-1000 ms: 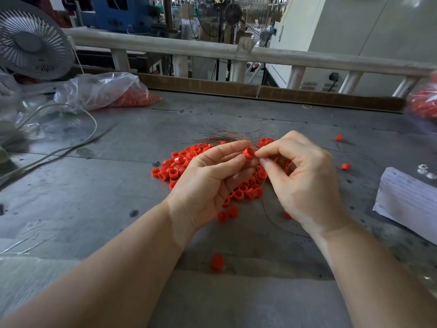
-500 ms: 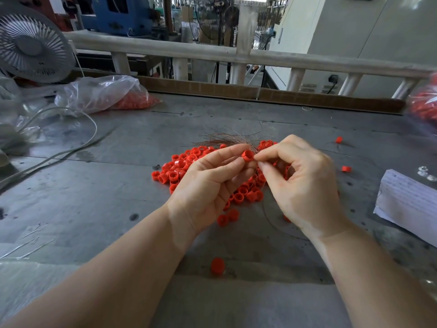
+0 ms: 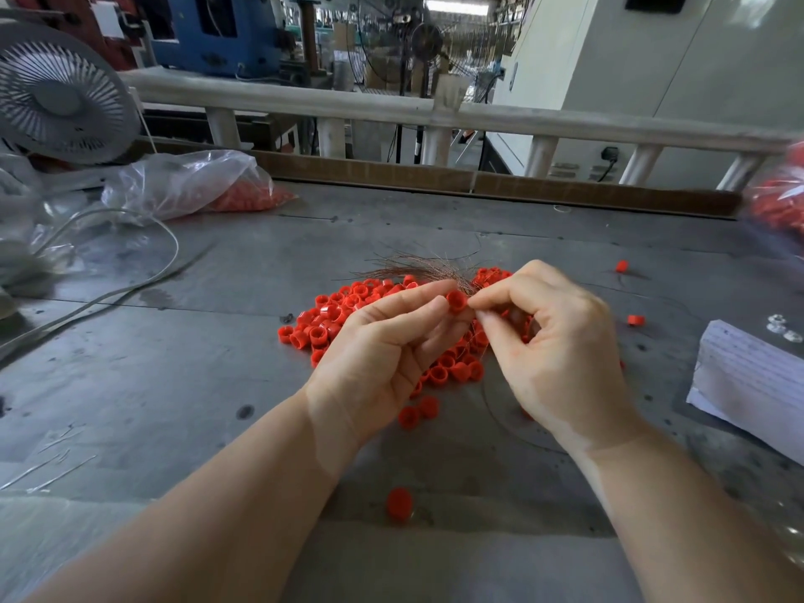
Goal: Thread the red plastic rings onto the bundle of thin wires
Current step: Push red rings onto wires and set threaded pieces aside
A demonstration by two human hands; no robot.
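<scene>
Head cam, frame center: left hand (image 3: 383, 354) pinches a red ring (image 3: 457, 301) w/ thumb & forefinger, right hand (image 3: 561, 341) pinches the wire bundle (image 3: 417, 265) at its mouth. Threading step, I'd say; next needs strands fed straight thru.

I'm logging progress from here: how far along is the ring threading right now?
Done: no finished threaded rings are visible, so I cannot count any. In hand: the left hand pinches one red ring while the right hand pinches the wire bundle at its opening. Left: a large pile of loose rings on the table, plus a bag of rings.
</scene>
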